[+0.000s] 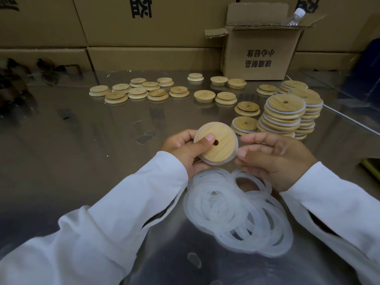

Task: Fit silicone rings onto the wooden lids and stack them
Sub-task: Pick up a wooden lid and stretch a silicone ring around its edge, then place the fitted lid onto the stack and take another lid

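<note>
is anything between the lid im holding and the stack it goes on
Nothing visible blocks it. The held lid, in the left hand, is up off the table, and the top of the near stack is bare. A lone ringed lid lies flat on the table between them, probably low enough to pass over.

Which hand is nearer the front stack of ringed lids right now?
Right. The right hand sits just in front of the stack, near its base; the left hand is farther left, gripping the lid.
</note>
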The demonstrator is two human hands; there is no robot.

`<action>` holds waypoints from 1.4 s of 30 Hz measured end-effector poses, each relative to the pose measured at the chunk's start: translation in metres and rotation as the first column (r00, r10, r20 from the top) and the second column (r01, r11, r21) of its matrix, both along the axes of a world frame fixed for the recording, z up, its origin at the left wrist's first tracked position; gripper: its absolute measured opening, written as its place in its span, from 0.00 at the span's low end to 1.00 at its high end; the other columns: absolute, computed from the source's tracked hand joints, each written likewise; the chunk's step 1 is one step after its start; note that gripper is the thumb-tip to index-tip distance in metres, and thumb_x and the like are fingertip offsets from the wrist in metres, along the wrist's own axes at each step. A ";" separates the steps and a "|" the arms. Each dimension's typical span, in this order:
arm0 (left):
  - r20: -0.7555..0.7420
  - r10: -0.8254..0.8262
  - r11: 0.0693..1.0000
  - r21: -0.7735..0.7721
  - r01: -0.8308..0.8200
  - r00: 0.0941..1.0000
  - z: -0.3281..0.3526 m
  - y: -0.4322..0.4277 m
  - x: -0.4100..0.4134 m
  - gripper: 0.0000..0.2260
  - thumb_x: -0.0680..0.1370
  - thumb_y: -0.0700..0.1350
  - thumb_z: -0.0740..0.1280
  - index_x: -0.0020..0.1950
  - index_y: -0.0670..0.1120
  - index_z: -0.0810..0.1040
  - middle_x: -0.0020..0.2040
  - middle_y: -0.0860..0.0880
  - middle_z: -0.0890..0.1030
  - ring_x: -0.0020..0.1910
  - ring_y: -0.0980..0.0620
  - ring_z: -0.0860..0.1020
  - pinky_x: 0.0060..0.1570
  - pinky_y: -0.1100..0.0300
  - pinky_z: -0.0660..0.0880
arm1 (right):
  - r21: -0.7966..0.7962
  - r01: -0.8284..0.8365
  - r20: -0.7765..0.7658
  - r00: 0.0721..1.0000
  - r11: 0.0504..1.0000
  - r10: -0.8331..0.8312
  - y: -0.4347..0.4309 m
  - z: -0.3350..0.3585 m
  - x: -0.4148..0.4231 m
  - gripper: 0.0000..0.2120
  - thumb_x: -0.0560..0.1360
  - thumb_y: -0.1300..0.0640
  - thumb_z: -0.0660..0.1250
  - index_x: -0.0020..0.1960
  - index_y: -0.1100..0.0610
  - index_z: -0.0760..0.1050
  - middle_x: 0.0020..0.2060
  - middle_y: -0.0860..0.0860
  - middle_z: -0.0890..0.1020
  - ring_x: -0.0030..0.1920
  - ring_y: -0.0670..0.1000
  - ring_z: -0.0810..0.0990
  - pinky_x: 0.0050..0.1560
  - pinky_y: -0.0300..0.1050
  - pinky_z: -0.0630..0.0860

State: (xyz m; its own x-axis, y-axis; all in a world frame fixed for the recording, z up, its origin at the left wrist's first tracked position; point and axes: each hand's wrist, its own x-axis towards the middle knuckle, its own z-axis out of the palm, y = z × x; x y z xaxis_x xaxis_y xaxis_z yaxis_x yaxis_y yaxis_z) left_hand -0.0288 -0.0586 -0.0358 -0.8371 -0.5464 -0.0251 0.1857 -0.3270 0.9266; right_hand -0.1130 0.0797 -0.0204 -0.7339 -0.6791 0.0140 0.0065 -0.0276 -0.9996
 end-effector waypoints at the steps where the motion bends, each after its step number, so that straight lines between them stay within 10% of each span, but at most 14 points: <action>1: -0.009 -0.001 1.000 -0.025 0.001 1.000 0.000 0.001 0.000 0.02 0.74 0.36 0.66 0.41 0.40 0.76 0.38 0.44 0.81 0.39 0.47 0.81 0.37 0.54 0.81 | -0.005 0.002 0.020 1.000 1.000 -0.002 0.000 0.000 0.000 0.10 0.67 0.69 0.68 0.44 0.56 0.76 0.30 0.50 0.83 0.32 0.46 0.82 0.37 0.40 0.80; 13: -0.066 0.054 0.948 -0.309 -0.072 0.996 0.001 0.006 0.003 0.05 0.72 0.37 0.68 0.41 0.45 0.75 0.39 0.46 0.81 0.40 0.47 0.80 0.42 0.50 0.80 | -0.011 0.017 0.106 0.994 1.000 -0.016 -0.004 0.000 0.001 0.09 0.71 0.71 0.64 0.40 0.58 0.70 0.24 0.50 0.77 0.24 0.44 0.76 0.33 0.38 0.78; 18: -0.120 0.092 0.885 -0.446 -0.137 0.989 0.004 0.008 0.004 0.06 0.71 0.37 0.70 0.41 0.47 0.75 0.39 0.49 0.81 0.37 0.55 0.80 0.35 0.64 0.78 | -0.055 0.022 0.125 0.992 0.998 -0.015 -0.005 0.000 0.002 0.10 0.72 0.71 0.63 0.39 0.58 0.68 0.21 0.48 0.77 0.23 0.44 0.75 0.32 0.38 0.77; 23: -0.064 0.080 0.954 -0.283 -0.095 0.995 0.001 0.005 0.003 0.04 0.72 0.36 0.68 0.40 0.44 0.75 0.40 0.44 0.80 0.41 0.46 0.79 0.43 0.49 0.80 | -0.073 0.030 0.060 0.998 0.997 -0.025 -0.003 0.000 0.002 0.11 0.71 0.71 0.65 0.39 0.57 0.68 0.24 0.48 0.79 0.24 0.44 0.76 0.33 0.38 0.77; 42: 0.024 0.041 0.992 -0.119 -0.038 0.999 -0.002 0.001 0.000 0.01 0.72 0.37 0.68 0.41 0.42 0.77 0.38 0.45 0.82 0.39 0.46 0.82 0.41 0.51 0.81 | -0.057 0.065 -0.064 0.996 0.996 -0.069 -0.004 -0.007 -0.001 0.12 0.68 0.70 0.68 0.39 0.57 0.69 0.25 0.48 0.81 0.27 0.45 0.79 0.34 0.38 0.79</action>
